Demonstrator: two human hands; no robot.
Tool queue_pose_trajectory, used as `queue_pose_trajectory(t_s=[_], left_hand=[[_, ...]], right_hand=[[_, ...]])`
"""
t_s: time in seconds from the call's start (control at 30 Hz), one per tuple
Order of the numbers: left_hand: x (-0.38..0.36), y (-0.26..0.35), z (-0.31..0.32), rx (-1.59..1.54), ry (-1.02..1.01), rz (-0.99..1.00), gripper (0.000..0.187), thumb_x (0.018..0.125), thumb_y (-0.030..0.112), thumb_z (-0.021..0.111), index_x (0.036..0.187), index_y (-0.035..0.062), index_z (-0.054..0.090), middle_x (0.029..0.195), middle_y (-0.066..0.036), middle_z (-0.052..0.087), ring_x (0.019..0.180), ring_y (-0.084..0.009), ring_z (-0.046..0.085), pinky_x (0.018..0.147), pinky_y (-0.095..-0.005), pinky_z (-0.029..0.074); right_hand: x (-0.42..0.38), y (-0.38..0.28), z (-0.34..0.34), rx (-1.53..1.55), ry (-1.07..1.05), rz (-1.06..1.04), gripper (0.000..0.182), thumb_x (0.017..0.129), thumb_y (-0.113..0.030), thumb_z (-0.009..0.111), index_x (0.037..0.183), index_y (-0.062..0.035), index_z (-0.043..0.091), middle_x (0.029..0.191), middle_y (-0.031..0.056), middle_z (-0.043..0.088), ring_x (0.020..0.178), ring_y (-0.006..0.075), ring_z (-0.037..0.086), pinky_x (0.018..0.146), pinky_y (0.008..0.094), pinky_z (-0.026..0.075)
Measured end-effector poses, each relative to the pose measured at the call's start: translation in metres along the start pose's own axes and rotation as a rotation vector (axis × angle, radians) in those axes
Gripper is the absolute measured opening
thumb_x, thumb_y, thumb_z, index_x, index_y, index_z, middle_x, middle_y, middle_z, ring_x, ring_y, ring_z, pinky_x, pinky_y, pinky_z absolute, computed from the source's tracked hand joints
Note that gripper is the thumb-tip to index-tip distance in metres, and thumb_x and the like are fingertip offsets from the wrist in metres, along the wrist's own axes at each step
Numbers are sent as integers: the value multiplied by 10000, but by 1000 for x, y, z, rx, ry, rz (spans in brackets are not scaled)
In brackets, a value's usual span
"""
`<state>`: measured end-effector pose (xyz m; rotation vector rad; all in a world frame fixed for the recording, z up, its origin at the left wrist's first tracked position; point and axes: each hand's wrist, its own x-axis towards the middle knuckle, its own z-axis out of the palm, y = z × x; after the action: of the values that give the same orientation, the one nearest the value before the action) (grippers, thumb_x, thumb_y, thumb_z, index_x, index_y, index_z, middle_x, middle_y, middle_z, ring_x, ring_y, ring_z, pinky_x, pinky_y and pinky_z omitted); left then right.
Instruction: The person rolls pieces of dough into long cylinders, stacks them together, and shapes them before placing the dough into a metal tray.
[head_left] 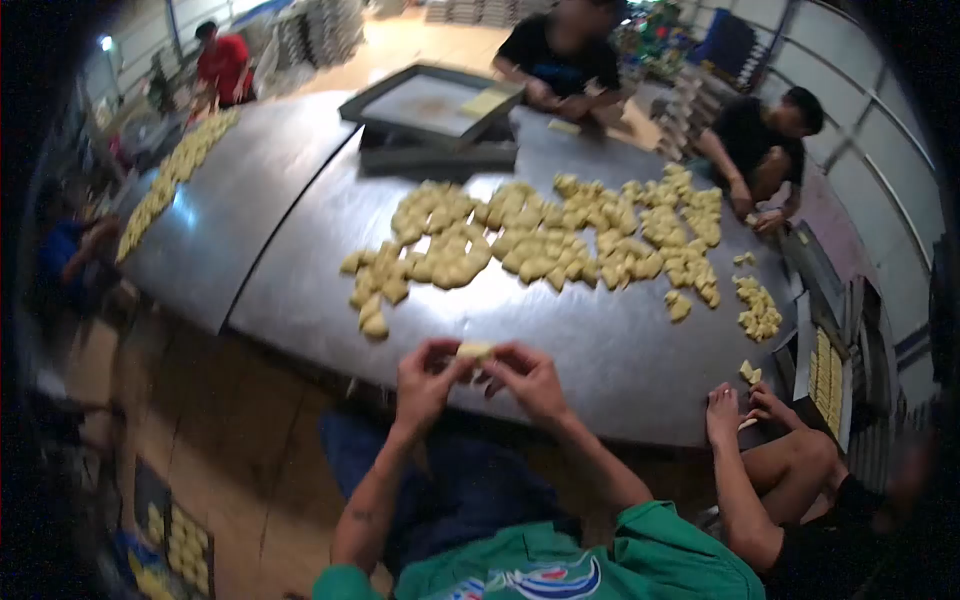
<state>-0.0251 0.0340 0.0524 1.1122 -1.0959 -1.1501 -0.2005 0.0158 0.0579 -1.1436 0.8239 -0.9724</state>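
Observation:
A small piece of pale yellow dough (475, 351) is held between my two hands at the table's near edge. My left hand (428, 380) pinches its left end with thumb and fingers. On its right end the fingers of my right hand (525, 378) are closed. Beyond my hands, many lumps of yellow dough (450, 257) lie in a wide band across the metal table (340, 215). One small cluster (373, 318) of lumps lies nearest to my left hand.
Stacked metal trays (430, 105) stand at the table's far side. Co-workers sit around the table, one close on my right with hands (725, 415) at the edge. A tray of shaped dough (826, 380) stands at the right; more dough (187, 550) lies at lower left.

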Motion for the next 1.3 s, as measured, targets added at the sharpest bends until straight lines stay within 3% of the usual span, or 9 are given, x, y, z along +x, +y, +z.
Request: queue_pose_trajectory(t_s=[0.2, 0.37, 0.5, 0.67, 0.77, 0.97, 1.03, 1.13, 1.3], left_hand=[[-15, 4, 4, -122, -22, -65, 195, 912, 95, 671, 1065, -24, 683, 895, -64, 699, 723, -108, 646, 653, -243, 532], [-12, -7, -8, 41, -160, 102, 214, 884, 110, 708, 1059, -12, 689, 989, -67, 672, 783, -116, 642, 703, -240, 538], [-5, 1, -23, -182, -294, -475, 222, 877, 119, 716, 1065, 1, 702, 1039, -83, 693, 890, -152, 660, 777, -272, 544], [-10, -6, -20, 0, -394, -221, 268, 895, 147, 700, 1084, -43, 677, 951, -93, 709, 844, -148, 672, 783, -276, 555], [-7, -14, -22, -126, -241, -411, 267, 934, 183, 657, 1043, -60, 679, 910, -87, 709, 791, -121, 665, 703, -255, 566], [-12, -28, -21, -131, -387, -416, 256, 946, 175, 638, 1068, -44, 688, 918, -76, 714, 783, -108, 658, 696, -250, 560], [-10, -28, -18, 114, -442, -270, 270, 922, 181, 671, 1079, -37, 694, 918, -79, 719, 783, -113, 658, 697, -258, 546], [-1, -32, -14, 217, -375, -370, 291, 876, 192, 725, 1060, -33, 707, 894, -79, 723, 779, -112, 652, 694, -265, 530], [17, -50, -8, 275, -321, -443, 242, 812, 183, 773, 974, 4, 747, 824, -62, 725, 723, -110, 644, 662, -276, 519]], right_hand=[[-5, 9, 2, 40, 53, -7, 249, 920, -74, 633, 1154, 5, 611, 1007, 101, 677, 791, 153, 662, 676, 279, 550], [-9, 18, 2, 28, 90, -98, 132, 908, -56, 635, 1019, -1, 680, 1034, 70, 658, 935, 154, 639, 805, 287, 518], [-17, 4, 11, 46, 143, -28, 85, 898, -47, 643, 905, 15, 701, 1038, 67, 649, 985, 160, 621, 821, 280, 502], [-14, 19, -6, -635, 15, -197, 157, 906, -73, 657, 1021, 33, 645, 981, 72, 653, 887, 151, 641, 764, 276, 505], [-20, 12, 3, -232, 13, -23, 139, 910, -92, 663, 979, 28, 655, 933, 67, 656, 825, 135, 636, 715, 279, 505], [-14, 30, -17, -449, 15, -60, 162, 921, -118, 649, 882, 37, 674, 882, 70, 660, 759, 100, 597, 661, 248, 476], [-14, 16, -13, -392, 68, 247, 167, 915, -138, 650, 877, 22, 682, 829, 56, 655, 709, 92, 589, 619, 243, 460], [-10, 5, -15, -84, -32, 477, 163, 901, -150, 660, 876, 8, 689, 778, 35, 652, 662, 83, 576, 582, 242, 445], [4, 29, -37, -292, -77, 391, 165, 891, -131, 678, 955, 20, 696, 829, 52, 680, 667, 87, 598, 614, 217, 461]])
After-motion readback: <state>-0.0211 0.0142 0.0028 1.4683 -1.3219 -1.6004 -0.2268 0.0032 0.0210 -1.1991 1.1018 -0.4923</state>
